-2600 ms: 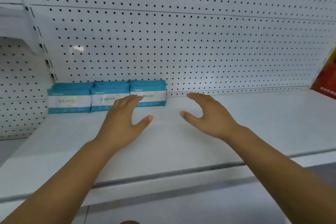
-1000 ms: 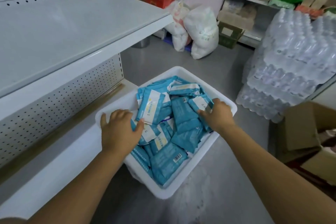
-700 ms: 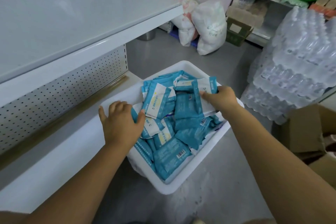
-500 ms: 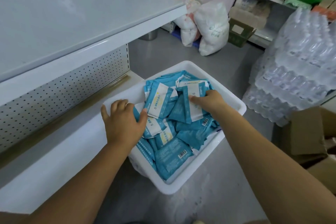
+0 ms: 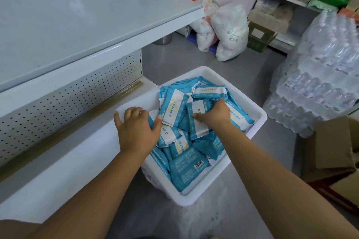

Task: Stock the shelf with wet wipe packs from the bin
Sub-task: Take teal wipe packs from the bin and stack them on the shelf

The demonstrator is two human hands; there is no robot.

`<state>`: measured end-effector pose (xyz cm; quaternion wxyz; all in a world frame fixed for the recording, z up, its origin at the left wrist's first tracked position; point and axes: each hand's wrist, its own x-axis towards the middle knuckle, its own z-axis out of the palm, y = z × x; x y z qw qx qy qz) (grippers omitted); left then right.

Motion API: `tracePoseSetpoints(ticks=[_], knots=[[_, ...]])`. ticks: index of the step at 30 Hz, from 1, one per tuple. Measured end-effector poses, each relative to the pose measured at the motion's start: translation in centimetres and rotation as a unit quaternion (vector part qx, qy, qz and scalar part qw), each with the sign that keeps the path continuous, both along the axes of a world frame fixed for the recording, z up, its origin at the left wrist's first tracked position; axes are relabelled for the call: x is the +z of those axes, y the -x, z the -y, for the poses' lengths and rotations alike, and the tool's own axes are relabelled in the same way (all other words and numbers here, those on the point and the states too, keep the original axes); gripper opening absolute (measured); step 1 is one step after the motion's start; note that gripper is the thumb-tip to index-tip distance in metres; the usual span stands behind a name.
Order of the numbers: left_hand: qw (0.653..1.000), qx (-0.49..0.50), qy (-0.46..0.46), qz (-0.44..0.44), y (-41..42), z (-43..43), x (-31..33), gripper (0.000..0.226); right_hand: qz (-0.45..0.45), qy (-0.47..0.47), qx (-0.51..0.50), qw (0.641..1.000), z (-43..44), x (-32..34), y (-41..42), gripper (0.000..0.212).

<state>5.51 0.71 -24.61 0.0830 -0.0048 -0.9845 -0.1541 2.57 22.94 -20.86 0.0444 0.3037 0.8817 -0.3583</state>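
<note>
Grabbing right grip (image 5: 213, 117): fingers curled round one wet wipe pack (image 5: 197, 122).
Left grip (image 5: 137, 129): fingers spread, resting on other packs (image 5: 169, 136).
Bin (image 5: 261, 117): white, right of the shelf (image 5: 77, 15).

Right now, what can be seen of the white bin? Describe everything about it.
The bin is a white rectangular tub, plastic by its look, with rounded corners and a thick rim. It stands upright at the foot of the shelving, corner-on to the camera, piled with blue-and-white wet wipe packs. The left hand rests on its left corner and the packs there; the right hand grips a pack inside. What its base rests on is unclear.
</note>
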Motion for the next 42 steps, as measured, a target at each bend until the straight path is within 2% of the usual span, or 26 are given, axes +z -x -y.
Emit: tracePoseSetpoints(ticks=[6,13,18,22,25,28,31,33,37,39,42], knots=[[1.000,-0.002,0.000,0.003,-0.1,0.0,0.2,0.055,-0.005,0.068,-0.069,0.995,0.6,0.1,0.4,0.091],[1.000,-0.007,0.000,0.006,-0.1,0.1,0.0,0.053,-0.019,0.155,-0.075,0.985,0.6,-0.9,0.9,0.056],[1.000,-0.010,0.004,0.004,-0.1,0.1,0.0,0.057,-0.058,0.164,-0.051,0.983,1.1,-1.0,-0.1,0.045],[0.999,-0.017,-0.011,0.028,0.1,0.3,0.5,0.059,-0.084,0.217,-0.037,0.972,0.1,0.4,-1.8,0.035],[0.993,-0.019,-0.092,0.067,0.3,0.6,1.6,0.060,-0.112,0.254,-0.023,0.961,-0.4,2.9,-2.7,0.038],[0.961,-0.034,-0.250,0.114,0.3,1.2,4.3,0.063,-0.156,0.316,0.021,0.936,0.6,6.1,-2.6,0.042],[0.937,-0.065,-0.333,0.084,0.2,1.8,8.9,0.064,-0.184,0.385,0.080,0.901,3.3,9.8,-2.1,0.037],[0.917,-0.071,-0.387,0.058,0.1,2.8,12.6,0.053,-0.191,0.417,0.118,0.881,5.8,12.0,-2.0,0.036],[0.887,-0.082,-0.452,0.040,-0.4,7.1,17.3,0.034,-0.199,0.452,0.187,0.849,11.6,14.6,-1.9,0.043],[0.874,-0.064,-0.480,0.041,-1.1,10.1,18.5,0.031,-0.193,0.471,0.213,0.834,14.6,15.5,-2.0,0.040],[0.873,-0.023,-0.487,0.029,-2.7,15.4,19.9,0.031,-0.156,0.495,0.263,0.813,19.3,16.8,-2.1,0.037]])
